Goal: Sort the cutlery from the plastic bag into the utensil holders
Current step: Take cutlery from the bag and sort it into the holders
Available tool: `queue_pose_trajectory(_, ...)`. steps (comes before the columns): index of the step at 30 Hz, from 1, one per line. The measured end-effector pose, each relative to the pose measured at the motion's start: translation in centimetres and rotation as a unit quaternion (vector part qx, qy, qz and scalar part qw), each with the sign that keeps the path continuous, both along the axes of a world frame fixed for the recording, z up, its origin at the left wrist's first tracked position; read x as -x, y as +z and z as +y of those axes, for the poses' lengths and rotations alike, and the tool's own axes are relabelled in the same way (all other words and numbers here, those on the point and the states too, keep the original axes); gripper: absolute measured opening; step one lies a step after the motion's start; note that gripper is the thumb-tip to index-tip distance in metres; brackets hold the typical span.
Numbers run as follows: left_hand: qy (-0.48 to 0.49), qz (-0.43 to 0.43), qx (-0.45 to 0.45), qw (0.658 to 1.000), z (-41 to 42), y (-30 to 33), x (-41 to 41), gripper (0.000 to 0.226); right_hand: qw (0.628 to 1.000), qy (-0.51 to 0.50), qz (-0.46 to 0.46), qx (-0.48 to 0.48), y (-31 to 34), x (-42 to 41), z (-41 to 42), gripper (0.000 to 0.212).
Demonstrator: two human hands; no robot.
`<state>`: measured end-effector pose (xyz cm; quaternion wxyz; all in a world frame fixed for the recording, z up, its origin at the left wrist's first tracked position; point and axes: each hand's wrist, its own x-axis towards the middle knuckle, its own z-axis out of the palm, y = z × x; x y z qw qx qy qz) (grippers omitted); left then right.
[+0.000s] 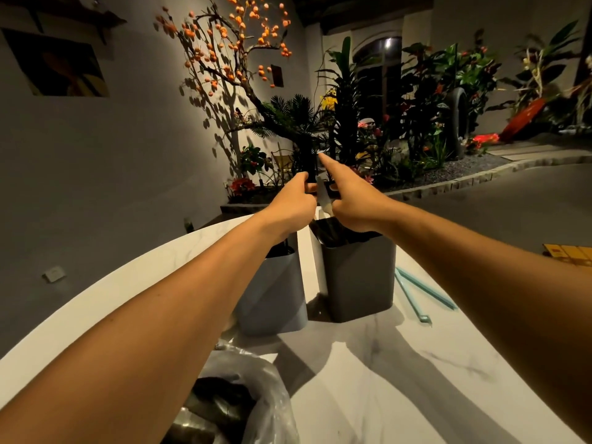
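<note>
Two utensil holders stand on the white marble table: a light grey holder on the left and a dark grey holder on the right, with dark cutlery handles showing inside. Both arms reach out above them. My left hand and my right hand meet over the dark holder, pinching a thin pale clear wrapper between them; the right index finger sticks up. The clear plastic bag with dark cutlery inside lies at the near edge, under my left forearm.
Two light blue sticks lie on the table right of the dark holder. A yellow and red flat packet sits at the far right edge. Beyond the table are plants, an orange-fruited branch and a grey wall.
</note>
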<state>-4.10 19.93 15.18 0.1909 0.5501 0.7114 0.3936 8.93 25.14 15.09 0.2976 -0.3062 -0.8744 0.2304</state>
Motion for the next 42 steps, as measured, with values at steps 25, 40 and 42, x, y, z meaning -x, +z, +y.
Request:
queue_pose_trajectory(25, 0.056, 0.148, -0.072, 0.985, -15.8, -0.7, -1.3, 0.018, 0.997, 0.028, -0.032, -0.068, 0.2, -2.6, -12.0, 0.019)
queue_pose_trajectory(40, 0.035, 0.198, 0.115, 0.973, -28.0, -8.0, 1.6, 0.013, 0.925, 0.222, -0.308, 0.033, -6.5, 1.3, -22.0, 0.021)
queue_pose_trajectory(42, 0.049, 0.253, 0.119, 0.959, -28.7, -9.7, 2.4, 0.019, 0.918, 0.213, -0.334, -0.025, -8.1, 2.1, -22.6, 0.023)
